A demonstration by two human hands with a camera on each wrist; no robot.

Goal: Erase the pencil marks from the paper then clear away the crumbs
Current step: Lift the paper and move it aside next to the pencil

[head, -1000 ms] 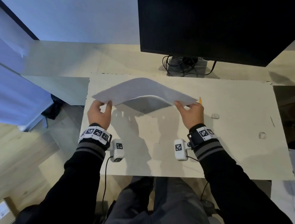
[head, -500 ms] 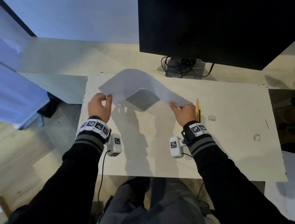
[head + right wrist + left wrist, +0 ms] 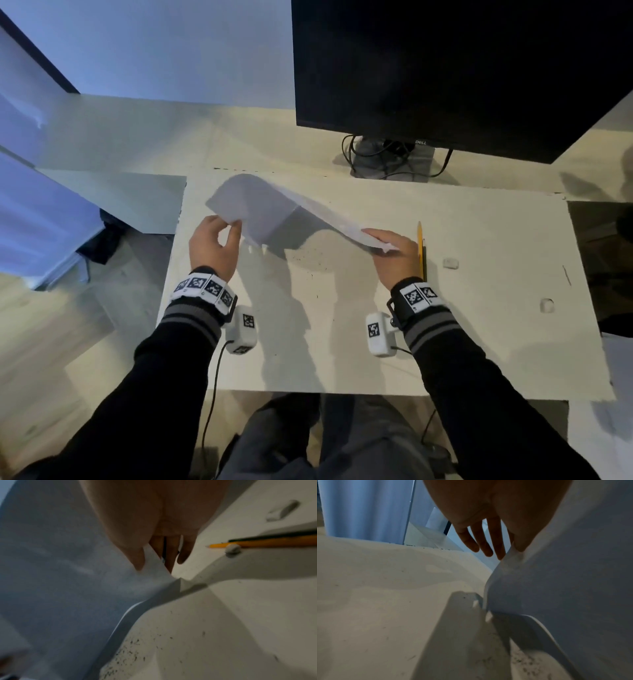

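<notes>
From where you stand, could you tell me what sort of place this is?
Most likely an office or home desk. A dark monitor on a stand with tangled cables sits at the back of a pale desk, and a yellow pencil and white eraser lie beside the paper both hands hold.

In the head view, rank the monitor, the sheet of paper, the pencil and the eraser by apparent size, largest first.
1. Monitor, though it stands nearer the camera.
2. Sheet of paper, held up by both hands.
3. Pencil, partly hidden by the right hand.
4. Eraser.
</notes>
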